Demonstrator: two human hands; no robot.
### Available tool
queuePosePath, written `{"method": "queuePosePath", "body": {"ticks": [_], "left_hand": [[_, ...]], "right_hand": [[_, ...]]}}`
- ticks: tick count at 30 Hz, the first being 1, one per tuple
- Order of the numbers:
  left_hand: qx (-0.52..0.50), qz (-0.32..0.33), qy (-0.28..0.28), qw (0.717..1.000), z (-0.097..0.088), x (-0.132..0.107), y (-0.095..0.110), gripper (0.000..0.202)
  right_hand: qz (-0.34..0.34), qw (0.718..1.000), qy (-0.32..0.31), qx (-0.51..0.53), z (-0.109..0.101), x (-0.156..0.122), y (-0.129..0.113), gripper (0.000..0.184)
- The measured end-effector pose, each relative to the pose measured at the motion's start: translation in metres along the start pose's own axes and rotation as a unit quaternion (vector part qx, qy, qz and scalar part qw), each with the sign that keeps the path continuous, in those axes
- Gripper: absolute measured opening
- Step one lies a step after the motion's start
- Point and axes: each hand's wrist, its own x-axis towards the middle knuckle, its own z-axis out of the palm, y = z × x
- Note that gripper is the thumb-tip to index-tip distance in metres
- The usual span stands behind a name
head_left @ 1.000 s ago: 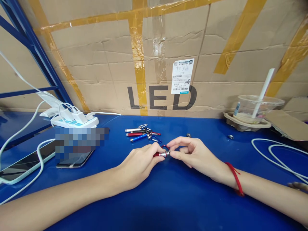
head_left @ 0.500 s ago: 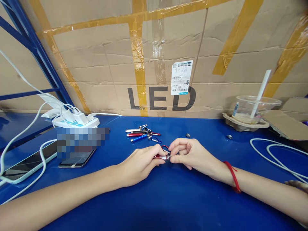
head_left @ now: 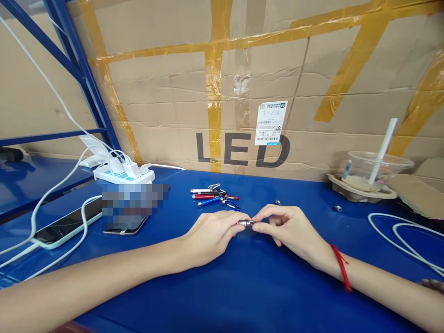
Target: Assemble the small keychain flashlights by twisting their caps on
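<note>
My left hand [head_left: 213,238] is closed around a small red keychain flashlight [head_left: 244,223], and most of its body is hidden by the fingers. Its silver end pokes out to the right, where the thumb and index finger of my right hand [head_left: 291,229] pinch the tip. Just beyond my left hand lies a bunch of similar pen-shaped flashlights with carabiner clips: a silver one [head_left: 200,191], a red one [head_left: 204,196], a blue one [head_left: 209,202] and a dark one partly covered. Behind my right hand is a small metal piece [head_left: 278,202], partly hidden by it.
Phones [head_left: 65,226] and white cables lie at left, near a power strip [head_left: 145,177]. A cardboard box [head_left: 166,111] stands along the back. At right are a plastic cup [head_left: 391,162] in a carton tray [head_left: 367,193], another metal piece [head_left: 337,209] and a coiled cable [head_left: 391,226].
The view has shifted, so everything sits a little further right. The red carabiner seen between my hands before is now hidden, and my right fingertips have closed onto the flashlight's end.
</note>
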Motion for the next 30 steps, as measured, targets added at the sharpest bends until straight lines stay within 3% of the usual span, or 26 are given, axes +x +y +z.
{"method": "queuePosePath", "body": {"ticks": [7, 13, 25, 30], "left_hand": [[-0.045, -0.006, -0.014, 0.999, -0.0019, -0.0017, -0.0011, 0.024], [-0.125, 0.013, -0.042, 0.991, -0.0016, -0.0021, -0.0026, 0.016], [-0.088, 0.001, -0.023, 0.996, -0.0001, -0.0037, 0.0004, 0.010], [-0.063, 0.042, -0.029, 0.997, 0.0009, -0.0028, -0.0010, 0.028]], "right_hand": [[-0.072, 0.996, -0.026, 0.037, 0.0024, -0.0032, 0.0019, 0.026], [-0.159, 0.986, 0.002, -0.049, 0.0037, -0.0070, -0.0026, 0.026], [-0.097, 0.995, -0.014, -0.029, 0.0054, -0.0065, -0.0012, 0.031], [-0.044, 0.998, -0.031, -0.013, 0.0051, -0.0051, -0.0035, 0.031]]}}
